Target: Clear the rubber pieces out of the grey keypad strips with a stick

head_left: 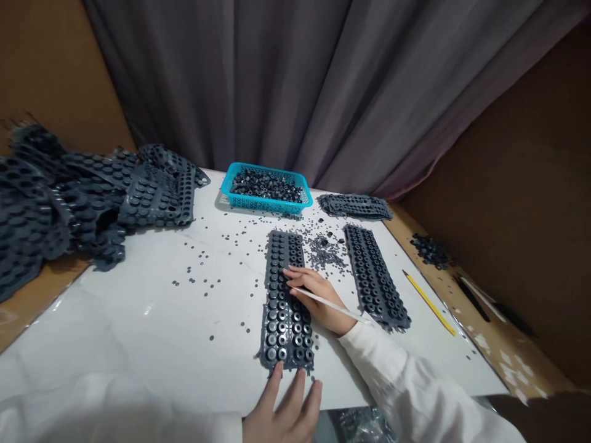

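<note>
A dark grey moulded rubber sheet [280,307] lies lengthwise before me, with rows of round, raised parts, many with a hole in the middle. My right hand [323,301] rests over its right side, closed around a thin white stick [330,303] held like a pen. The stick's tip is hidden behind the fingers. At the sheet's near edge, the fingertips of my left hand [284,406] touch it, fingers spread and nothing held. To the right lies a second, similar sheet [376,277].
A blue basket [268,206] of small black parts stands at the back. Small dark discs [325,252] are scattered around. Stacked sheets [355,207] lie back right, a heap of sheets [92,191] at left. A yellow pencil [429,303] lies right, near a black pile [431,251].
</note>
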Available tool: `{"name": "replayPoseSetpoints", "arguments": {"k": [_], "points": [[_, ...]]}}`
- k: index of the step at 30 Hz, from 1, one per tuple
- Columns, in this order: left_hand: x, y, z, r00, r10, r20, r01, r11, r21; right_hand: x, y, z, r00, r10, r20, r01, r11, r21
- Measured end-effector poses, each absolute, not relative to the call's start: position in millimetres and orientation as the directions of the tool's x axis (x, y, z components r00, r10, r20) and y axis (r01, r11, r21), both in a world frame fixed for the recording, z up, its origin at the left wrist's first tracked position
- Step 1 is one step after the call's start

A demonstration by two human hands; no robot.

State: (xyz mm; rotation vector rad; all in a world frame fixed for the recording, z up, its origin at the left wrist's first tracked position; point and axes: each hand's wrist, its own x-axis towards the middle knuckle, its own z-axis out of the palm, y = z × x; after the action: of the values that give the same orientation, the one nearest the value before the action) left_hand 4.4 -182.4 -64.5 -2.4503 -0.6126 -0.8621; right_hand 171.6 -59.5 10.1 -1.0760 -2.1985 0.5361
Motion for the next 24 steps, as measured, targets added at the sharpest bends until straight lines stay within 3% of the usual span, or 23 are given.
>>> {"name": "replayPoseSetpoints", "arguments": {"k": [9,15,24], "points": [[4,-183,-65,0.706,0.255,0.661,0.544,-0.793,-0.275,171,-55,7,-0.486,0.805,0.339,0.578,0.588,-0.566],[4,-183,-63,0.706,0.259,0.659,0.54,-0.799,-0.265,173,-49,3,-0.536,0.766,0.355,0.616,0.642,-0.457],[4,-184,-67,0.718,0.252,0.649,0.542,-0.787,-0.294,174,-51,6,-0.533,0.761,0.371,0.579,0.647,-0.496]]}}
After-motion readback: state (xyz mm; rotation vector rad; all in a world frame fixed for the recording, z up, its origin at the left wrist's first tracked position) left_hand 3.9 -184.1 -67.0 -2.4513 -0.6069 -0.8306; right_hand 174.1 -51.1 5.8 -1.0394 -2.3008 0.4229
